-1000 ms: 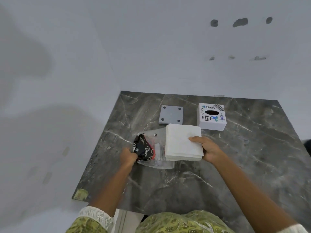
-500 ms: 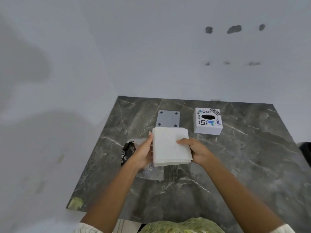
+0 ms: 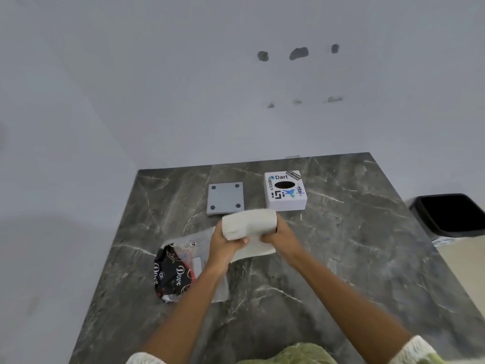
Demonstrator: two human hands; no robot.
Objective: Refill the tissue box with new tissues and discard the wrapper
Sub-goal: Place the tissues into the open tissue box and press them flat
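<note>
now lifted off the table (image 3: 367, 258) and bent double, tissue stack (image 3: 249, 223) clamped between left hand (image 3: 224, 245) and right hand (image 3: 282, 232) near the far edge, empty wrapper (image 3: 174, 271) at left, apparently mid-refill, next needing the tissue box (image 3: 285, 190) opened.

Bare forearms end in white lace-edged sleeve cuffs (image 3: 417, 348) on a green patterned garment (image 3: 291, 354).

A bent stack of tissues (image 3: 249, 222) is gripped by the left hand (image 3: 225, 247) and right hand (image 3: 282, 235). The wrapper (image 3: 175, 271) is left lying on the marble table (image 3: 341, 258).
</note>
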